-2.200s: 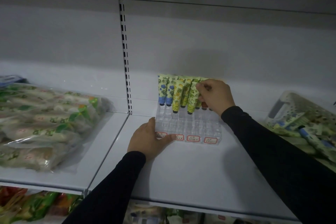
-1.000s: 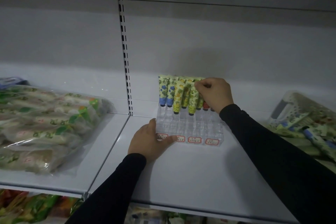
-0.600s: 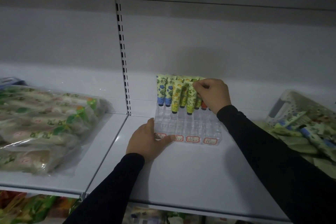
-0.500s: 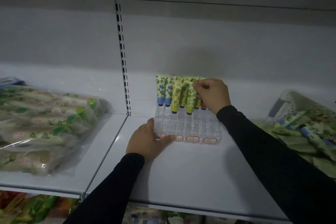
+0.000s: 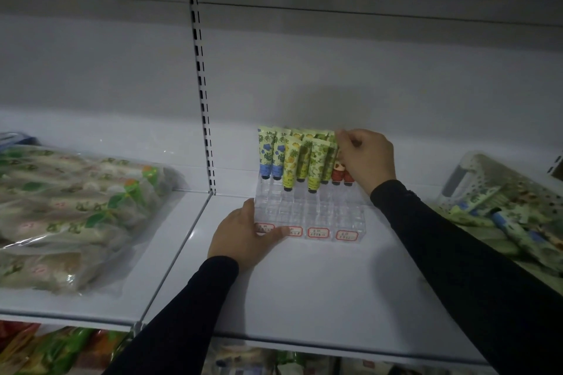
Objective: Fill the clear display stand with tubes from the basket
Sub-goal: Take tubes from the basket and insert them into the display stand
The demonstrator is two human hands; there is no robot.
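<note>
A clear tiered display stand (image 5: 323, 213) sits on the white shelf (image 5: 320, 283), with red-bordered labels along its front. Several printed tubes (image 5: 291, 161) stand cap-down in its back rows: blue-flowered at the left, yellow and green in the middle, red at the right. My right hand (image 5: 367, 158) is at the stand's back right corner and pinches the top of a tube there; the tube is mostly hidden behind my fingers. My left hand (image 5: 240, 237) rests flat against the stand's front left corner, thumb along its left side.
A white perforated basket (image 5: 475, 170) heaped with loose tubes stands at the right on the same shelf. Clear bags of packaged goods (image 5: 73, 210) fill the shelf section to the left. A slotted upright (image 5: 202, 100) divides the sections. More goods show on the shelf below.
My right hand has stayed at the back right tubes, shifting only slightly. The left hand has kept its place on the stand's front left corner.
</note>
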